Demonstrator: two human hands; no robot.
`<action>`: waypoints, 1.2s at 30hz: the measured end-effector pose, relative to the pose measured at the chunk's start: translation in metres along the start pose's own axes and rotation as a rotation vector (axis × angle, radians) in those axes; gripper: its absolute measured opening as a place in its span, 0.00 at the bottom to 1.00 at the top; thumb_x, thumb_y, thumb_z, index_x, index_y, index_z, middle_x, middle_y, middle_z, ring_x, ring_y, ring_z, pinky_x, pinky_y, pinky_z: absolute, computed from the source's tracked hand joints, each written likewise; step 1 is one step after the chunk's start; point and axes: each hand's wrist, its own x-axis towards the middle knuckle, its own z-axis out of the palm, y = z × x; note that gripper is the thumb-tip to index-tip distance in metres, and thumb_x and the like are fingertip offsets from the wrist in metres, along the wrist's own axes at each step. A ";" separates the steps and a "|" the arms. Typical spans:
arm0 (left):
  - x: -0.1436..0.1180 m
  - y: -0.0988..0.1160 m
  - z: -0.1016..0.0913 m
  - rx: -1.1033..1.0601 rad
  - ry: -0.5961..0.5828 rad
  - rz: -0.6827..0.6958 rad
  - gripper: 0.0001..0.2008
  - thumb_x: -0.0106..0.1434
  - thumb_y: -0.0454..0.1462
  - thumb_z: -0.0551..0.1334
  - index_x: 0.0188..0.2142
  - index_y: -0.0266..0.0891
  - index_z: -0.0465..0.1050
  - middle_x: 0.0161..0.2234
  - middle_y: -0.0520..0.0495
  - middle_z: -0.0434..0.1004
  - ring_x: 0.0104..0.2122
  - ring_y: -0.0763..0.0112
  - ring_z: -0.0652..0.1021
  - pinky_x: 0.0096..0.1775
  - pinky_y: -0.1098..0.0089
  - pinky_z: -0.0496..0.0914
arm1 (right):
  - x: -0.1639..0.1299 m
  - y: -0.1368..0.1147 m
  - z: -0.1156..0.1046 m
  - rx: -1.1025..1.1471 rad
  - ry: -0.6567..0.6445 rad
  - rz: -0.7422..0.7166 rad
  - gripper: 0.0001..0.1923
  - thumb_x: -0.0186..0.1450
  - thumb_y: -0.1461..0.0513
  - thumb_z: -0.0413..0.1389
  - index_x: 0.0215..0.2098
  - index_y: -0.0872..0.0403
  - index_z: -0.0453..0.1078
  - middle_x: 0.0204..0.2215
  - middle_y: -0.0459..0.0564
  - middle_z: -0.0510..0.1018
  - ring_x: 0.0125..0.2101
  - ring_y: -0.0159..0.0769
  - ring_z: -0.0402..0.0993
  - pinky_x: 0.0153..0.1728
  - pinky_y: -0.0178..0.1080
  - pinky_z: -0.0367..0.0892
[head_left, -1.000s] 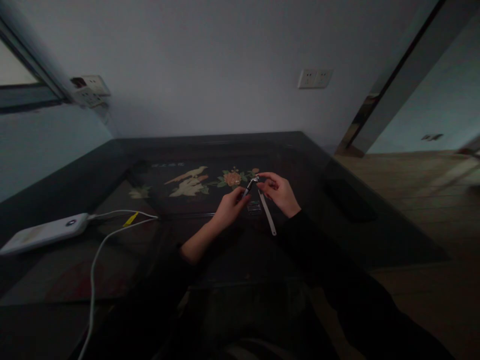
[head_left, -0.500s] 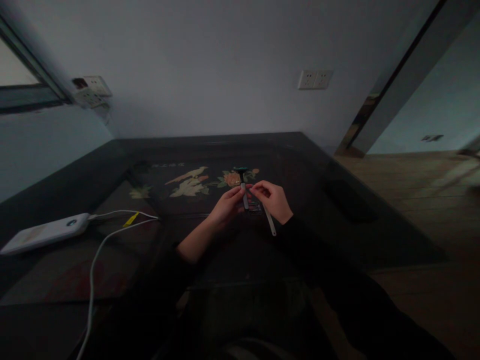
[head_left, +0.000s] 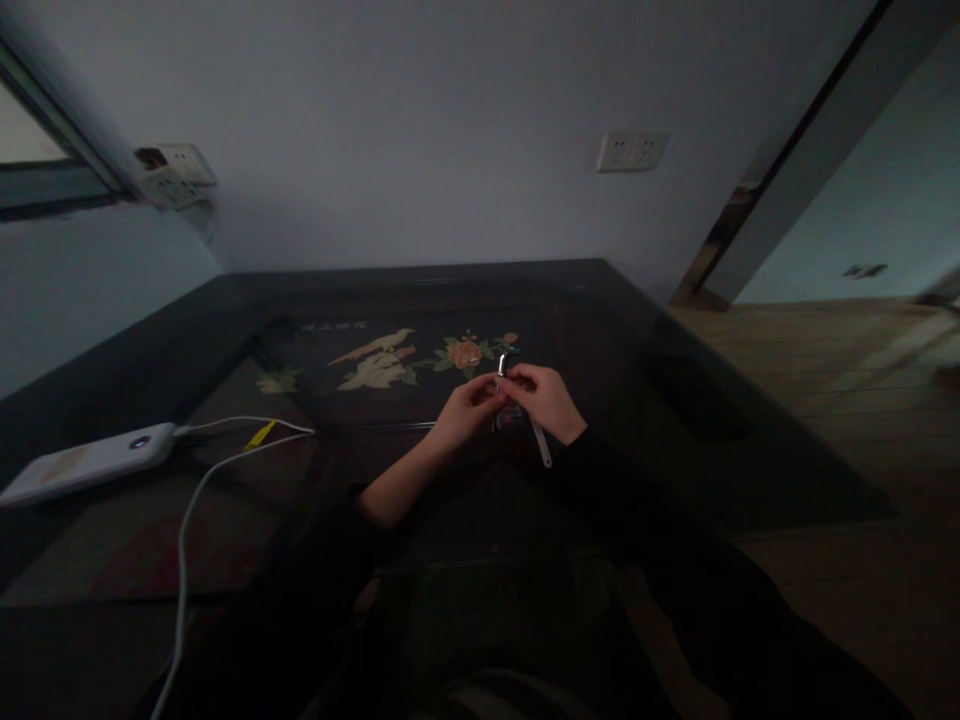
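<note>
Step in hand, apparently: close two-handed handling of a razor over the table, near a pale strip. Left hand and right hand: grip pinched on the razor. Next move presumably calls for steady bracing.

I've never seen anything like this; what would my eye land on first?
Probably the left hand and right hand, meeting around a small shiny tool above the dark table. Next comes the bird-and-flower picture beyond them, then the white power bank at far left, its cable bearing a yellow tag.
</note>
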 end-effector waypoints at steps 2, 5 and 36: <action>0.000 0.001 0.000 0.055 0.019 0.031 0.21 0.58 0.40 0.65 0.50 0.35 0.70 0.36 0.46 0.77 0.32 0.72 0.76 0.35 0.72 0.71 | 0.003 -0.003 -0.006 -0.013 0.034 -0.016 0.15 0.60 0.51 0.59 0.27 0.55 0.70 0.23 0.49 0.75 0.23 0.33 0.69 0.24 0.35 0.62; -0.003 0.003 0.002 0.230 0.083 0.149 0.19 0.62 0.39 0.61 0.52 0.36 0.69 0.39 0.45 0.75 0.36 0.70 0.76 0.37 0.70 0.72 | 0.009 -0.003 -0.030 -0.037 0.141 -0.019 0.16 0.60 0.50 0.57 0.25 0.55 0.67 0.20 0.46 0.71 0.20 0.30 0.65 0.22 0.35 0.58; -0.022 -0.014 0.048 1.038 -0.383 0.431 0.07 0.62 0.32 0.59 0.40 0.38 0.70 0.49 0.42 0.73 0.50 0.62 0.73 0.53 0.63 0.70 | -0.019 0.015 -0.048 -1.096 -0.212 0.467 0.18 0.65 0.54 0.47 0.39 0.53 0.76 0.40 0.58 0.81 0.41 0.48 0.79 0.38 0.42 0.67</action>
